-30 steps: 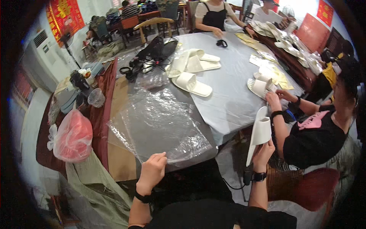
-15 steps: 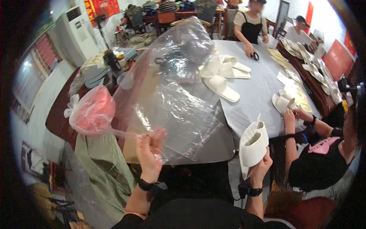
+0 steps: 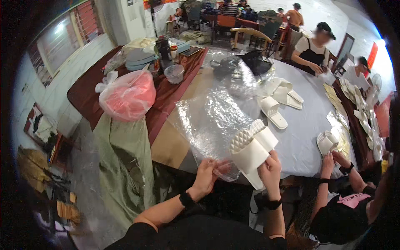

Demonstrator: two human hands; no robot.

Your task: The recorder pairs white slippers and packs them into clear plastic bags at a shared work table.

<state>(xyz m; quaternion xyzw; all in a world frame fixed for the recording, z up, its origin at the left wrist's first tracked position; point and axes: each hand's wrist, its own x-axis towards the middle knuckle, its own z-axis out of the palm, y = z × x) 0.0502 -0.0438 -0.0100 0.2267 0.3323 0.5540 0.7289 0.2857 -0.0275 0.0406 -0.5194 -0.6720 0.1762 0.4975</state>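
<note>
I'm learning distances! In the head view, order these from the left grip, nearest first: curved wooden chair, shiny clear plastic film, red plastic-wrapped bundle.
1. Plastic film: touching the left grip.
2. Red bundle: leftward.
3. Wooden chair: far ahead.

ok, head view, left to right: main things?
Knotted translucent plastic bag with red contents, round clear plastic tub, left hand, held white quilted-sole slide sandals, white slide sandal at a co-worker's hands.

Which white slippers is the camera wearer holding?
The pair in the right hand, near the clear bag; others lie on tables or at a co-worker's hands.
</note>
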